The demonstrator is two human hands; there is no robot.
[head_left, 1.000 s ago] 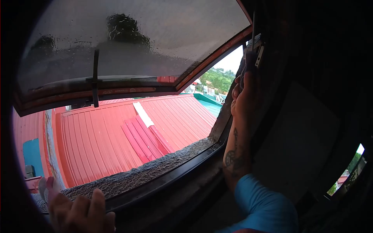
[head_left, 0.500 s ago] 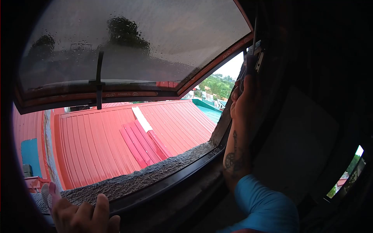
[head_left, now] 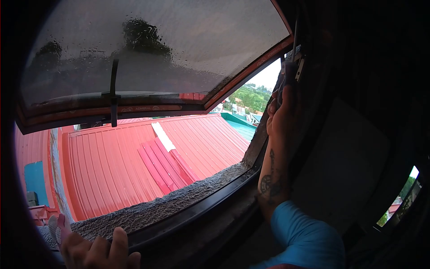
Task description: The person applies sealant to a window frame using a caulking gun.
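Observation:
My right hand (head_left: 281, 112) is closed around the dark handle of a screwdriver (head_left: 290, 74), its thin shaft pointing up beside the right side of the window opening. At the bottom left, my left hand (head_left: 101, 251) rests by the rough sill (head_left: 179, 193) and the black lower frame rail (head_left: 215, 201), with its fingers bent and apart. A pale pink and white shape (head_left: 58, 226) lies against its outer side, too unclear to name. Above, the brown-framed window sash (head_left: 148, 108) is tilted outward, with raindrops on its glass and a black handle (head_left: 114, 89) on its lower rail.
A metal bracket (head_left: 300, 67) sits at the upper right of the opening. Outside are red metal roofs (head_left: 107, 170), a teal roof (head_left: 239, 127) and trees. The interior at the right is dark, with a narrow bright opening (head_left: 398, 197) at the far right.
My left hand has shifted slightly right and down. My right hand and the screwdriver have moved very slightly right. The grip on the screwdriver looks unchanged.

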